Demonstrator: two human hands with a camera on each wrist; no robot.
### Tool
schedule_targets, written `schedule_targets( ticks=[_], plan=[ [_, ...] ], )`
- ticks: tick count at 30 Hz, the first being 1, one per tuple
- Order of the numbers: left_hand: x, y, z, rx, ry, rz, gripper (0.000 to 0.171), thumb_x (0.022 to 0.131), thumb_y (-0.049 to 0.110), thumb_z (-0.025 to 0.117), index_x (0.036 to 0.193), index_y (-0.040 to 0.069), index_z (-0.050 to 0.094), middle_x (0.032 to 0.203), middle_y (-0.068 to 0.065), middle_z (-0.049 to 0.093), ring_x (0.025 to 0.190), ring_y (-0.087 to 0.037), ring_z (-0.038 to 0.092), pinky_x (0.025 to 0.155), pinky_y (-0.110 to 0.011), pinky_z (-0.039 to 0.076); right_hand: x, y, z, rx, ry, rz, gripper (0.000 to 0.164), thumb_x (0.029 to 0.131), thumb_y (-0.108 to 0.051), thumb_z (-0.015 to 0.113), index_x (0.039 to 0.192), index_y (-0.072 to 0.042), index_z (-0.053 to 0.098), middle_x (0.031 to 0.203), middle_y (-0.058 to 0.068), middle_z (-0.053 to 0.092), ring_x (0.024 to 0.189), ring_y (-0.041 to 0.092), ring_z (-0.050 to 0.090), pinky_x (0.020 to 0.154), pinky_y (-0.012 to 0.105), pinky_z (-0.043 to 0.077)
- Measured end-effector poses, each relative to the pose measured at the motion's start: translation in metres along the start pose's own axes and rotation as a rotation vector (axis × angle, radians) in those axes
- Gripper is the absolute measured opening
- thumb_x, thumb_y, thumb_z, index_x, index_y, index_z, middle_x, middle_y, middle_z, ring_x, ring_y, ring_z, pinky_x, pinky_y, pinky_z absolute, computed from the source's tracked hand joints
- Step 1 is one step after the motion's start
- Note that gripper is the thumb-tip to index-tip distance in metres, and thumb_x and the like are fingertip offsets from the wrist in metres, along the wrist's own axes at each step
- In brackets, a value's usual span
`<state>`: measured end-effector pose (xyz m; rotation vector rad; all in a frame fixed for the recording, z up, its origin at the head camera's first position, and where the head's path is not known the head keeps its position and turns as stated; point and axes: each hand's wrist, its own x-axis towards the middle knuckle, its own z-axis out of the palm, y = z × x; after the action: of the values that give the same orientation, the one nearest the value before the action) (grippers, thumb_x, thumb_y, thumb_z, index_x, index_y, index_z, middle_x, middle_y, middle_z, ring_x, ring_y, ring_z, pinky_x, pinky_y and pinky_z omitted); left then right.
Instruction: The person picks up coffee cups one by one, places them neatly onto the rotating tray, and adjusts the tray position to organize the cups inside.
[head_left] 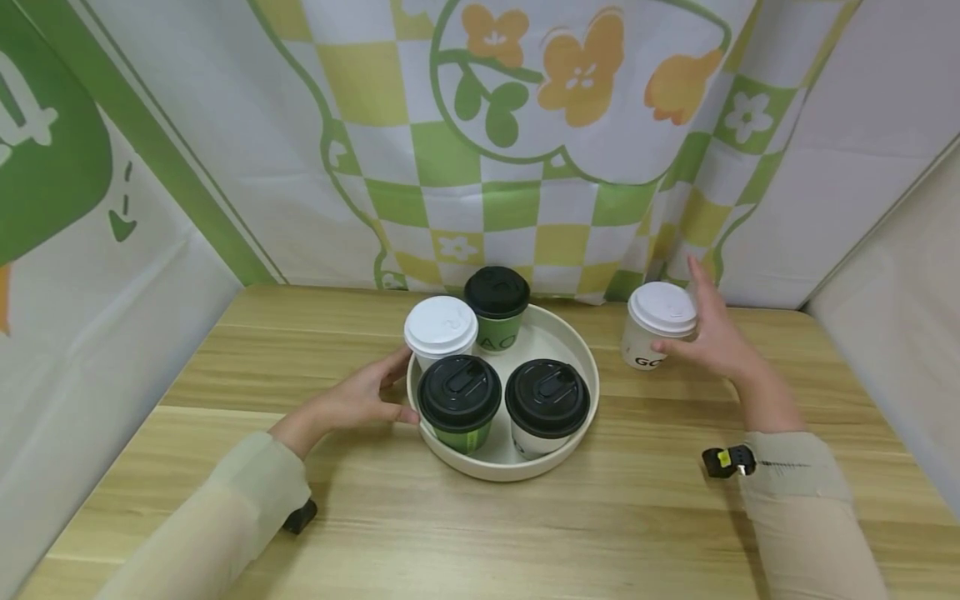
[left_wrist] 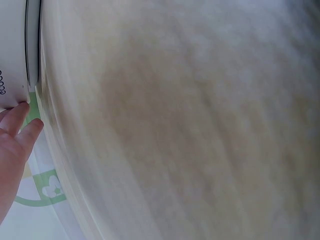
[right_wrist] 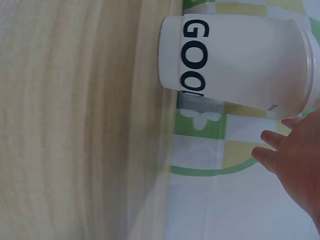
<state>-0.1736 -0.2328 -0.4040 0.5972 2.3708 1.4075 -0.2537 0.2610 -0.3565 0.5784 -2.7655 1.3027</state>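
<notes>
A round cream tray (head_left: 517, 472) sits on the table with several lidded paper cups in it: a white cup with a white lid (head_left: 441, 323), a green cup with a black lid (head_left: 498, 296), another green cup (head_left: 461, 400) and a white cup with a black lid (head_left: 547, 404). My left hand (head_left: 363, 400) is at the tray's left side, its fingertips touching a white wall (left_wrist: 12, 50). To the right of the tray stands a white cup (right_wrist: 245, 62) with a white lid. Thumb and fingers spread, my right hand (head_left: 712, 337) is beside its lid; contact is unclear.
The wooden table (head_left: 480, 542) ends at a patterned cloth (head_left: 510, 192) behind the tray and cup. A white wall hanging (head_left: 135, 283) closes off the left side, and a white panel (head_left: 900, 325) stands on the right.
</notes>
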Motion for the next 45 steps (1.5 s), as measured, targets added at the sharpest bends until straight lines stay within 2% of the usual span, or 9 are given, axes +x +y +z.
schedule_targets(
  ticks=[7,12,20,30,40,42,45],
  plan=[
    [-0.001,0.001,0.0,0.003,0.002,-0.01,0.112,0.079,0.019,0.084,0.159,0.0,0.008,0.166,-0.022,0.01,0.149,-0.046,0.023,0.121,-0.06,0.024,-0.002,0.007,0.003,0.077,-0.013,0.016,0.129,0.074,-0.014,0.085,0.16,-0.026,-0.011,0.168,0.016,-0.008,0.151,0.051,0.0,0.117,0.074,0.003],
    [-0.001,0.002,0.0,0.002,0.003,-0.027,0.112,0.079,0.019,0.084,0.159,0.001,0.008,0.166,-0.022,0.01,0.148,-0.046,0.025,0.121,-0.059,0.024,-0.001,0.013,0.004,0.07,-0.011,0.021,0.126,0.075,-0.014,0.084,0.161,-0.02,-0.008,0.167,0.019,-0.003,0.152,0.046,-0.001,0.12,0.07,0.001],
    [-0.001,0.003,0.0,-0.006,0.002,-0.031,0.111,0.079,0.017,0.084,0.159,0.0,0.008,0.166,-0.023,0.011,0.148,-0.047,0.026,0.121,-0.059,0.024,0.003,0.024,0.007,0.066,0.022,0.003,0.12,0.074,-0.007,0.084,0.16,-0.009,0.0,0.165,0.026,0.007,0.151,0.048,0.004,0.121,0.068,0.004],
    [0.0,0.003,-0.001,-0.001,0.006,-0.035,0.112,0.079,0.018,0.084,0.159,0.001,0.007,0.166,-0.023,0.01,0.147,-0.047,0.026,0.121,-0.058,0.024,0.007,0.025,0.01,0.087,0.06,0.01,0.108,0.076,-0.001,0.083,0.158,-0.004,0.012,0.159,0.031,0.018,0.143,0.052,0.023,0.119,0.068,0.016],
    [-0.001,0.004,0.0,-0.004,0.001,-0.041,0.112,0.079,0.018,0.084,0.159,0.001,0.007,0.166,-0.023,0.01,0.148,-0.046,0.026,0.121,-0.058,0.024,0.004,0.021,0.014,0.112,0.073,0.017,0.1,0.078,-0.001,0.082,0.156,-0.003,0.019,0.153,0.029,0.029,0.137,0.046,0.034,0.116,0.065,0.025],
    [-0.001,0.004,0.0,-0.004,0.001,-0.044,0.112,0.079,0.018,0.084,0.159,0.001,0.007,0.166,-0.023,0.01,0.148,-0.046,0.026,0.121,-0.058,0.024,0.003,0.021,0.014,0.113,0.081,0.018,0.099,0.078,-0.002,0.082,0.156,-0.004,0.02,0.153,0.027,0.031,0.136,0.043,0.036,0.118,0.049,0.031],
    [-0.001,0.003,0.0,-0.008,0.002,-0.04,0.112,0.079,0.018,0.084,0.159,0.001,0.007,0.166,-0.022,0.01,0.148,-0.046,0.026,0.121,-0.058,0.024,0.002,0.022,0.014,0.108,0.091,0.025,0.099,0.079,-0.003,0.082,0.157,-0.006,0.021,0.152,0.025,0.033,0.135,0.04,0.038,0.11,0.026,0.035]
  ],
)
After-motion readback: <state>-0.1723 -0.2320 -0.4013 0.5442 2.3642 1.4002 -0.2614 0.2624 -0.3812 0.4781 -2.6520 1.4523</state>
